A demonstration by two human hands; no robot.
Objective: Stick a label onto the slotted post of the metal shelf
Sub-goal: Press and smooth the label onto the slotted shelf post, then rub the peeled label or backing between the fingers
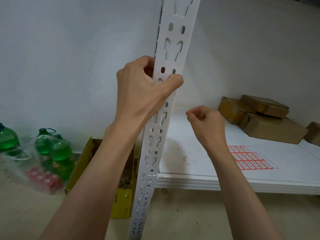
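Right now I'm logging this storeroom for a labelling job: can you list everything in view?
Slotted post: one, white, upright at centre.
Shelf board: one, white, right of the post.
Label sheet: one, red-bordered labels, lying on the shelf board.
Parcels: several, brown, back right of the shelf board.
Bottles: at least three, green, plastic-wrapped, floor at left.
Open box: one, yellow, floor left of the post.
Left hand: gripping the post.
Right hand: fingers curled, apart from the post; any label it holds is not visible.
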